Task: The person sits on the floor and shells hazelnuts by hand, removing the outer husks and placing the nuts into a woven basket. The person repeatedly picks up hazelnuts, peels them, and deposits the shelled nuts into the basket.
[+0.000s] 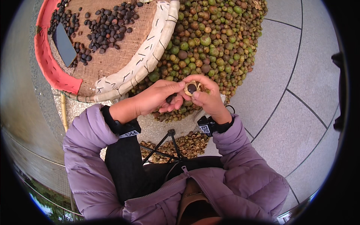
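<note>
In my right hand [206,97] is a split fruit husk [188,89], pale inside, with a glossy dark seed [192,88] showing in its opening. My left hand [163,94] meets it from the other side, thumb and index finger at the husk's edge. Dark seeds [170,98] rest in the curled fingers of that same hand; how many cannot be made out. Beneath both hands spreads a big heap of round green and brown fruits [213,42], apparently camellia fruits.
A woven tray [132,80] with cloth-bound rim stands at upper left, bearing dark seeds [104,31] and a smartphone [64,45]. Opened husks [191,143] lie near my legs, behind a black folding-frame leg [172,135]. Grey paving [275,70] extends to the right.
</note>
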Demonstrator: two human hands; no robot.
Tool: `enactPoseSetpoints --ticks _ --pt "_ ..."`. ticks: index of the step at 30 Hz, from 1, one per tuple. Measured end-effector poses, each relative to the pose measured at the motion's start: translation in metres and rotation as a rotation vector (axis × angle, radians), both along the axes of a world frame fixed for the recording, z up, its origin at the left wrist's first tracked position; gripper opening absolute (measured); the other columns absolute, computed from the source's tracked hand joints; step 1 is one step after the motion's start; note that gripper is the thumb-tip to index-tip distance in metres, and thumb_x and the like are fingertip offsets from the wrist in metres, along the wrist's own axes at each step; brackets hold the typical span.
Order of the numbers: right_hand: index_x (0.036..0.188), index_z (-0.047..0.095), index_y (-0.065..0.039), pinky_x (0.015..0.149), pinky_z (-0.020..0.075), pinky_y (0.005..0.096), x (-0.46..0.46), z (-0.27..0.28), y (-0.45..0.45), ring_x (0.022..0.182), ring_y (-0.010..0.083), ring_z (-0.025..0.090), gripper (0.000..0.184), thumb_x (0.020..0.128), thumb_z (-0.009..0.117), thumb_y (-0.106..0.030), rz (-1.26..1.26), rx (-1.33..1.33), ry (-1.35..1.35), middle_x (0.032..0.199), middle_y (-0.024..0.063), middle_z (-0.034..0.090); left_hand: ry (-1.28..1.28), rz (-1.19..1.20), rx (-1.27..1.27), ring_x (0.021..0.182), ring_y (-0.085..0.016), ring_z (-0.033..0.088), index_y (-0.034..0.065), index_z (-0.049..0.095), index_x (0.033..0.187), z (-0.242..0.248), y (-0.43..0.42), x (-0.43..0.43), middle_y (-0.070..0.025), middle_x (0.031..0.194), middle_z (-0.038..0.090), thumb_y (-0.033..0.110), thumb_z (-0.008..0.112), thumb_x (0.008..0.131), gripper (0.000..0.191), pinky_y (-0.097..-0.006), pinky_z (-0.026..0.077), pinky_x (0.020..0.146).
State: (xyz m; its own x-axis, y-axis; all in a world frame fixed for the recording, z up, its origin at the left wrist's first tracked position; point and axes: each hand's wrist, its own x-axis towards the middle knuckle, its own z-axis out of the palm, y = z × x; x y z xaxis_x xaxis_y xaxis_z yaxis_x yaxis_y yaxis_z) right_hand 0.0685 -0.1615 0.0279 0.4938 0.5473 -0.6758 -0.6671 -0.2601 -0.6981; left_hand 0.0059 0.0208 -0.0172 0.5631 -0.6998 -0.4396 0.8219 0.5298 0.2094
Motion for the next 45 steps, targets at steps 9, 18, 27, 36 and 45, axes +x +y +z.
enactPoseSetpoints --ticks 9,18,27,36,45 --pt "0.115 0.048 0.0 0.045 0.0363 0.0191 0.001 -0.004 -0.004 0.049 0.0091 0.048 0.037 0.08 0.053 -0.012 -0.086 0.117 0.129 0.08 0.0103 0.058 -0.192 0.003 0.476 0.056 -0.006 0.043 0.0039 0.056 0.077 0.014 0.02 0.01 0.0019 0.064 0.047 0.035 0.048 0.09 0.034 -0.0208 0.035 0.047" --pt "0.112 0.052 0.003 0.043 0.0256 0.0198 -0.016 0.004 0.023 0.046 0.0027 0.032 0.038 0.078 0.036 0.001 -0.134 0.027 0.07 0.057 -0.0018 0.043 -0.2 0.124 0.334 0.05 -0.006 0.033 0.0035 0.047 0.069 0.013 -0.011 -0.005 0.0028 0.056 0.037 0.039 0.038 0.094 0.045 -0.0218 0.029 0.045" --pt "0.108 0.055 0.002 0.041 0.0265 0.0195 -0.012 0.005 0.027 0.045 0.0022 0.034 0.034 0.078 0.04 0.001 -0.181 0.019 0.177 0.059 -0.0015 0.047 -0.235 0.154 0.317 0.049 -0.006 0.033 0.0034 0.048 0.079 0.008 -0.013 -0.009 0.0018 0.058 0.038 0.042 0.033 0.094 0.044 -0.0215 0.029 0.044" --pt "0.099 0.055 0.0 0.045 0.0357 0.0176 -0.011 0.005 0.032 0.051 0.0037 0.046 0.021 0.079 0.056 -0.004 0.075 -0.14 -0.371 0.075 0.004 0.057 -0.171 -0.064 0.326 0.046 -0.007 0.036 0.0028 0.051 0.085 0.006 0.0 0.002 -0.0002 0.059 0.043 0.035 0.038 0.09 0.035 -0.02 0.027 0.04" --pt "0.1 0.052 -0.005 0.049 0.045 0.0263 -0.04 -0.026 -0.045 0.066 0.0137 0.061 0.021 0.082 0.044 -0.01 0.363 -0.167 0.169 0.08 0.007 0.057 -0.112 0.623 0.583 0.057 -0.008 0.049 0.0037 0.053 0.08 0.027 0.057 0.001 -0.0029 0.072 0.054 0.011 0.041 0.086 0.015 -0.0186 0.037 0.043"
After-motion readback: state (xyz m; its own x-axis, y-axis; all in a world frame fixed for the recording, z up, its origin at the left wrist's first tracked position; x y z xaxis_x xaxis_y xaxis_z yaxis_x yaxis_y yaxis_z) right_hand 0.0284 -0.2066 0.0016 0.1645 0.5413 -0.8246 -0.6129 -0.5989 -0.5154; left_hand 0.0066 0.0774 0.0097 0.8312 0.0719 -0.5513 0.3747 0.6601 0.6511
